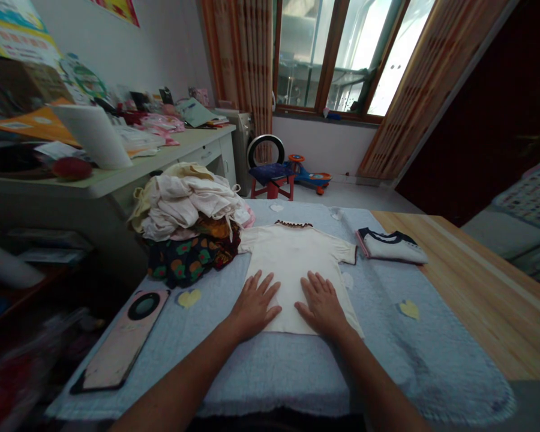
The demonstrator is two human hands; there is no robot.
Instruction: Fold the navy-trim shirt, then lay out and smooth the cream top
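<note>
A cream short-sleeved shirt [292, 255] with a dark trimmed collar lies spread flat on a light blue blanket [432, 336]. My left hand [254, 305] rests palm down on the shirt's lower left part, fingers apart. My right hand [321, 304] lies flat on its lower right part, fingers apart too. Neither hand grips anything. Both forearms reach in from the bottom edge.
A heap of unfolded clothes [189, 219] sits at the left of the shirt. A folded white and dark garment [390, 245] lies at the right. A phone [125, 339] lies on the blanket's left edge. Bare wooden tabletop [486, 282] shows at right, a cluttered desk [117, 174] at left.
</note>
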